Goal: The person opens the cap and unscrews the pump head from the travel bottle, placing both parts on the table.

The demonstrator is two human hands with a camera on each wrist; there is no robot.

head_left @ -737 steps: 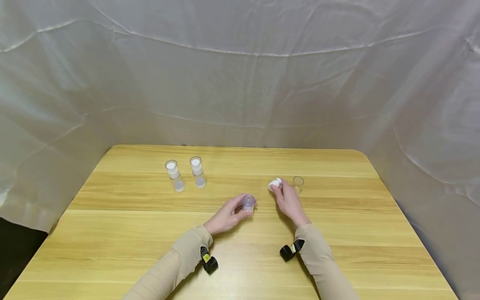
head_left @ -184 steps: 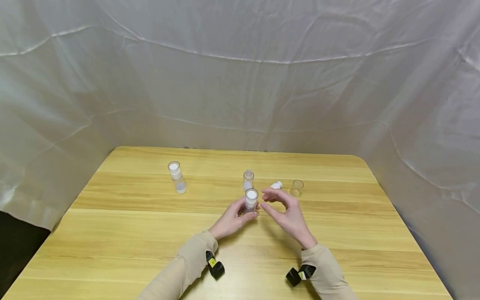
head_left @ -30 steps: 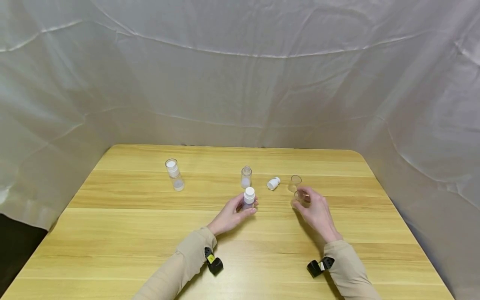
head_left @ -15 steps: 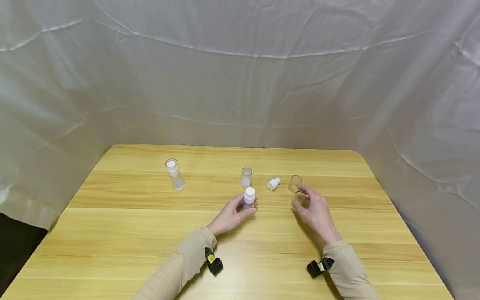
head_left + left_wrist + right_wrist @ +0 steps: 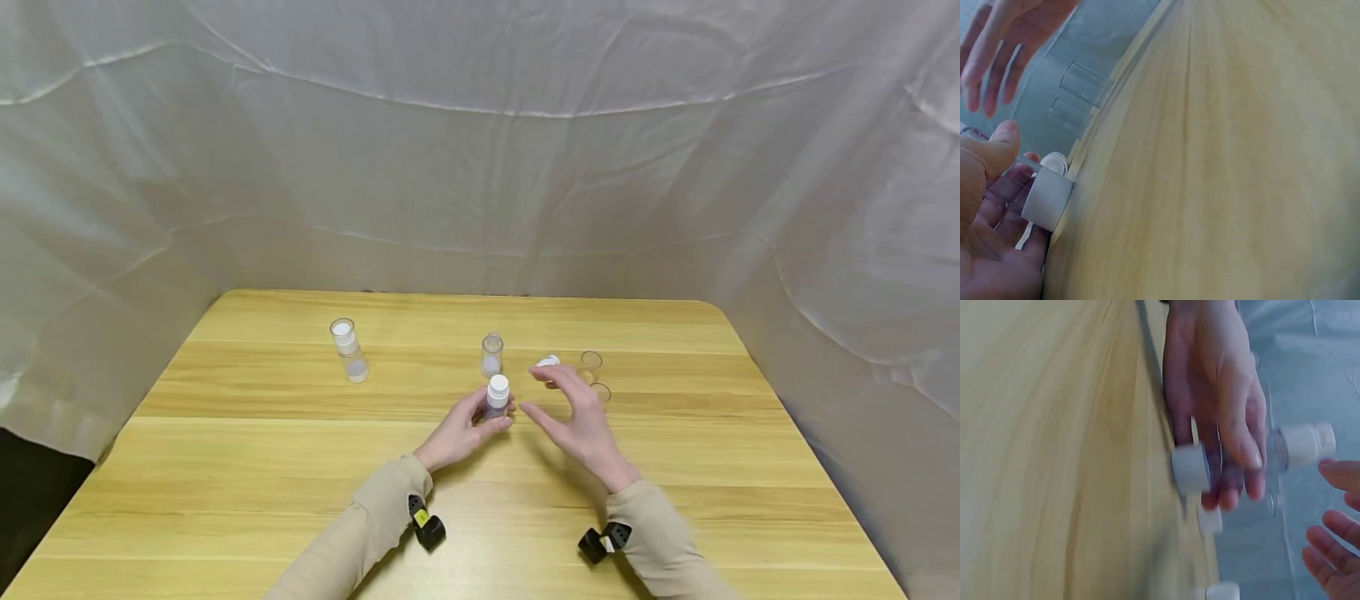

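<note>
My left hand point(image 5: 459, 432) grips a small clear pump bottle point(image 5: 497, 400) upright, with its white pump top uncovered. In the right wrist view, the bottle's white base point(image 5: 1191, 469) shows below the left hand's fingers. My right hand point(image 5: 585, 425) is just right of the bottle, thumb and fingers spread apart with nothing between them. Behind the right hand lies a loose white pump head point(image 5: 549, 361), partly hidden. Two clear caps stand to its right, the back cap point(image 5: 591, 362) and the front cap point(image 5: 602, 392), the latter partly covered by the right hand.
An open clear bottle point(image 5: 492, 358) without a pump stands behind the held one. Farther left stands a complete bottle point(image 5: 349, 350) with its clear cap on. The wooden table point(image 5: 262, 483) is bounded by a grey cloth point(image 5: 480, 183) at the back and sides.
The right hand has let go of the front clear cap and moved left towards the bottle. Since the oldest frame, a second bottle has come from the left and been uncapped; the first stands behind.
</note>
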